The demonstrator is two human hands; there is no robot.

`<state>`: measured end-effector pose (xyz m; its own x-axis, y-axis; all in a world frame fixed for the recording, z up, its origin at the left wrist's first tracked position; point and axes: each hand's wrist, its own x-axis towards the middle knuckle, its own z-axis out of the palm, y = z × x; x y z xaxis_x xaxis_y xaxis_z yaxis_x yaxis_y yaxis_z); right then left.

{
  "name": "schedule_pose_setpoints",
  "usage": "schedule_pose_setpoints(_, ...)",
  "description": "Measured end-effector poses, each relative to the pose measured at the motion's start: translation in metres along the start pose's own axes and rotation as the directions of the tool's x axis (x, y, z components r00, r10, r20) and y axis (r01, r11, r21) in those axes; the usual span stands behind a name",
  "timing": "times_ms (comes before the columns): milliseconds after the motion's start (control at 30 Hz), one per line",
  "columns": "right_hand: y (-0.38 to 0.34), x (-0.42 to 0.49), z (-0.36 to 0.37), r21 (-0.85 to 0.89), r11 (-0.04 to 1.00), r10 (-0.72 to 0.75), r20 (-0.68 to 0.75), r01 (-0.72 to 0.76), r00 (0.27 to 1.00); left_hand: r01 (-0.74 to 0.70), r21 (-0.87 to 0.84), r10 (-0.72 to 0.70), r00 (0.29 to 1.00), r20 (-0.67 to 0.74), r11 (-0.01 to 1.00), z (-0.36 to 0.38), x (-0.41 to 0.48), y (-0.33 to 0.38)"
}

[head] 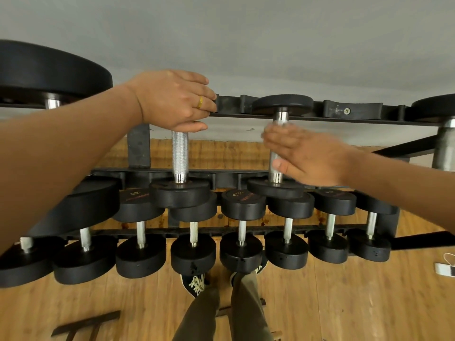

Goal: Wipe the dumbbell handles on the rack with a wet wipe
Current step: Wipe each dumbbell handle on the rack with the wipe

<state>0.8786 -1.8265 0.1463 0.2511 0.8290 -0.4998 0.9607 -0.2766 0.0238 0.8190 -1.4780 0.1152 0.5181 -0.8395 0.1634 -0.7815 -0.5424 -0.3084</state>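
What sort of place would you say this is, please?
Most likely a gym weights area: a black metal rack holds rows of black round-ended dumbbells with steel handles, over a wooden plank floor.

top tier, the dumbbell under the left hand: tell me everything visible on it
The dumbbell lies across the top tier of the rack, pointing away from the camera. Its grip is silver knurled metal, ending in a smooth shiny collar at the near end. The near head is round, black and matte, rubbery-looking, and sits at the front rail. The left hand wraps over the far end, thumb curled under, hiding the far head.
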Motion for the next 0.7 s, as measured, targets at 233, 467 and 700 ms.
schedule_pose_setpoints(233,-0.019,-0.010,0.011,0.022,0.994,-0.112,0.048,0.111,0.993,0.001,-0.004,-0.001,1.000,-0.003,1.000,-0.001,0.000,0.000)
schedule_pose_setpoints(467,-0.012,0.002,0.010,0.063,0.997,0.034,-0.031,-0.032,0.999,-0.004,-0.005,0.004,1.000,-0.003,1.000,0.000,0.001,0.001)
schedule_pose_setpoints(700,-0.017,-0.001,0.012,0.091,0.994,-0.058,0.005,0.057,0.998,-0.010,0.001,0.010,1.000,0.002,1.000,0.000,0.000,0.000)
